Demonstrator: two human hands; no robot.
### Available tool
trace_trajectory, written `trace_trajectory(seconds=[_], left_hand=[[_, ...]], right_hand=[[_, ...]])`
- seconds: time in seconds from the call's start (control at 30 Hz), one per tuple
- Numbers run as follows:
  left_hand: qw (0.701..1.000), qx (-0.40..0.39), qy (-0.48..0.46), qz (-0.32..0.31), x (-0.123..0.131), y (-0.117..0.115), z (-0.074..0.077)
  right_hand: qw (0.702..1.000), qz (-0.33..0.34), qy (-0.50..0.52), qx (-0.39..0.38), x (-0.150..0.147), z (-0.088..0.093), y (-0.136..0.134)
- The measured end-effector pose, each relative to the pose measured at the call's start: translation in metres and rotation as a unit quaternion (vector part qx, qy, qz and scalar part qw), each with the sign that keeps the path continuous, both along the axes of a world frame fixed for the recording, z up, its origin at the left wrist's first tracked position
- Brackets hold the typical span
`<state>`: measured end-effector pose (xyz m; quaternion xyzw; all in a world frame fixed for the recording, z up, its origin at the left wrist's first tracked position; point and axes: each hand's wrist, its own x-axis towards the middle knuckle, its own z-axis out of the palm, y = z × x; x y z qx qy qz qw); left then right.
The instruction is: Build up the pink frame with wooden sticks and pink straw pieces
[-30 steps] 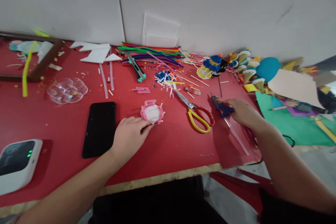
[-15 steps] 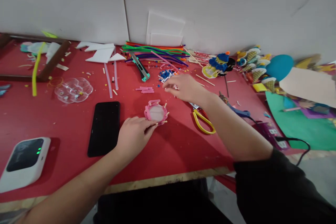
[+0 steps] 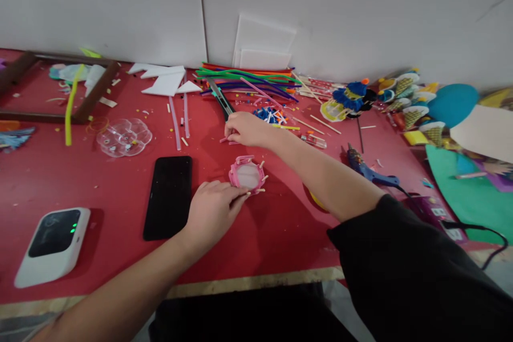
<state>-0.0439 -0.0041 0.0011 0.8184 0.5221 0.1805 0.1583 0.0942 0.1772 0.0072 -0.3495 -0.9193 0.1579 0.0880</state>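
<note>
My left hand (image 3: pixel 214 211) pinches the near edge of a small round pink piece (image 3: pixel 248 175), which has a pale base and short wooden sticks standing around its rim. Beyond it, my right hand (image 3: pixel 245 129) reaches down over the short pink straw pieces (image 3: pixel 229 141), with its fingertips bent onto them and partly covering them. Whether it grips one cannot be made out. The teal box cutter (image 3: pixel 221 100) lies just behind my right hand, and the blue and white bits (image 3: pixel 269 115) are heaped to its right.
A black phone (image 3: pixel 168 197) and a white device (image 3: pixel 53 246) lie left. Pipe cleaners (image 3: pixel 248 83) are bundled at the back. A glue gun (image 3: pixel 371 168) with a cord, a decorated figure (image 3: pixel 348 99) and green paper (image 3: pixel 473 192) are at right. A clear flower-shaped tray (image 3: pixel 125 138) sits left.
My right hand has moved left from beside the blue and white bits to the pink straw pieces. My left hand still holds the round pink piece. The view has shifted slightly.
</note>
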Motion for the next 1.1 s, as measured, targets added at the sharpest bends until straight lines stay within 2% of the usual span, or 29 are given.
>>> trace_trajectory(seconds=[0.2, 0.33, 0.43, 0.53, 0.6, 0.7, 0.8, 0.93, 1.1], left_hand=[[1.0, 0.006, -0.007, 0.0, -0.001, 0.0, -0.002], [1.0, 0.002, 0.004, 0.005, -0.001, 0.0, -0.001], [1.0, -0.004, 0.026, 0.007, 0.0, 0.0, -0.001], [0.999, -0.006, 0.037, 0.008, 0.0, 0.001, -0.003], [0.999, -0.004, 0.038, 0.008, 0.0, 0.001, -0.004], [1.0, 0.003, 0.03, 0.003, -0.001, 0.002, -0.005], [1.0, 0.013, 0.021, -0.004, -0.002, 0.003, -0.005], [0.998, 0.039, 0.043, -0.006, -0.002, 0.003, -0.007], [0.998, 0.055, 0.042, -0.007, -0.004, 0.003, -0.008]], right_hand=[[0.998, -0.046, 0.037, -0.013, 0.015, 0.018, -0.008], [0.987, -0.089, 0.132, -0.007, 0.029, 0.038, -0.021], [0.964, -0.095, 0.247, 0.03, 0.042, 0.051, -0.04], [0.927, -0.109, 0.357, 0.037, 0.056, 0.056, -0.071], [0.905, -0.13, 0.405, 0.022, 0.062, 0.052, -0.094], [0.884, -0.162, 0.439, 0.011, 0.069, 0.036, -0.126], [0.895, -0.17, 0.411, 0.028, 0.076, 0.017, -0.146], [0.909, -0.176, 0.365, 0.098, 0.084, 0.0, -0.155], [0.908, -0.195, 0.338, 0.154, 0.085, -0.007, -0.156]])
